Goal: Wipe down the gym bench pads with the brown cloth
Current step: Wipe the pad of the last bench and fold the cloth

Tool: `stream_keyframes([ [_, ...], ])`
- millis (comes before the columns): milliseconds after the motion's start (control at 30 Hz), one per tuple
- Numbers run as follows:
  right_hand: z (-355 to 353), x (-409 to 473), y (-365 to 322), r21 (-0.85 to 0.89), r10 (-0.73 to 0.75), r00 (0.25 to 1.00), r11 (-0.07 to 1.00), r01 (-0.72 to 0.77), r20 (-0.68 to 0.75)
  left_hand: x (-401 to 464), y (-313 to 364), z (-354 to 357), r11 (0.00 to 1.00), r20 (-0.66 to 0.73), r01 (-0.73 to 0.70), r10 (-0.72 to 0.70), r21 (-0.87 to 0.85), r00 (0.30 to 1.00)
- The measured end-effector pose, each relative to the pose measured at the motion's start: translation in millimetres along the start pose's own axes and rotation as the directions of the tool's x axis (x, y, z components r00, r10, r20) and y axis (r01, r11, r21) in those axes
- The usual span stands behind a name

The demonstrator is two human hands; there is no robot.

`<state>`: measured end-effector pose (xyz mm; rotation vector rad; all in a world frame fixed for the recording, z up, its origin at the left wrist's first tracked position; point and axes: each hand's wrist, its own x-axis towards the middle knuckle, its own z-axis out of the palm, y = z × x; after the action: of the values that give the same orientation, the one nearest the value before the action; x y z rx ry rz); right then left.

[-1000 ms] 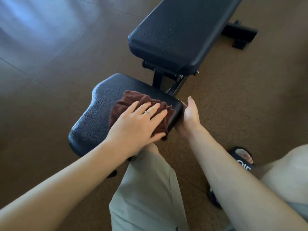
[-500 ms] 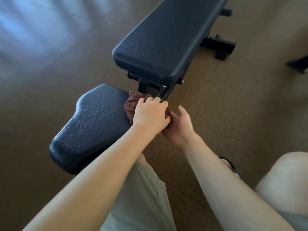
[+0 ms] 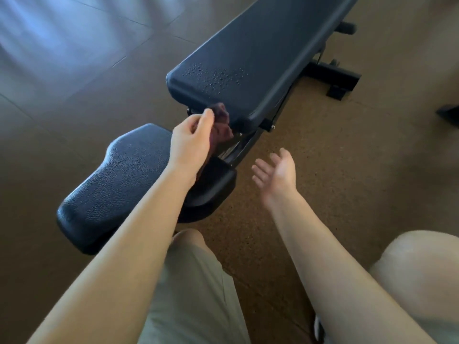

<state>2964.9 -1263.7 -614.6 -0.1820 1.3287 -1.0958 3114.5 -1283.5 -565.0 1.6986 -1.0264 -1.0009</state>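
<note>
My left hand (image 3: 192, 139) grips the brown cloth (image 3: 222, 124), lifted off the seat pad and hanging in front of the near end of the long back pad (image 3: 253, 58). Most of the cloth is hidden behind my hand and wrist. The black seat pad (image 3: 119, 180) lies below and to the left, bare. Small droplets speckle the near end of the back pad. To the right, my right hand (image 3: 277, 172) hovers over the floor, palm up with fingers spread, holding nothing.
The bench's black metal frame (image 3: 244, 145) joins the two pads, and its rear foot (image 3: 335, 79) rests on the brown cork-like floor. My knees in light shorts fill the bottom of the view. A dark object (image 3: 449, 114) sits at the right edge.
My left hand has lifted the cloth off the seat pad up toward the back pad's near end. My right hand has let go of the seat's edge and moved right, opening palm up.
</note>
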Motion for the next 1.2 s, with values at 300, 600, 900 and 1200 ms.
stream_keyframes([
  [300, 36.2, 49.6, -110.8, -0.373, -0.539, 0.808, 0.717, 0.588, 0.237, 31.4, 62.7, 40.5, 0.828, -0.367, -0.248, 0.055, -0.503, 0.929],
  [600, 57.4, 149.3, -158.2, -0.595, -0.570, 0.444, -0.101, 0.798, 0.692, 93.3, 36.6, 119.7, 0.329, 0.114, -0.333, 0.540, 0.884, 0.834],
  [900, 71.7, 189.5, -179.5, -0.553, -0.499, 0.347, -0.354, 0.754, 0.794, 157.8, 59.6, 105.5, 0.380, -0.090, -0.012, 0.250, 0.925, 0.964],
  [1200, 70.0, 199.0, -168.4, -0.530, -0.611, 0.222, -0.385, 0.755, 0.760, 78.8, 48.4, 109.4, 0.358, 0.013, -0.104, 0.246, 0.928, 0.969],
])
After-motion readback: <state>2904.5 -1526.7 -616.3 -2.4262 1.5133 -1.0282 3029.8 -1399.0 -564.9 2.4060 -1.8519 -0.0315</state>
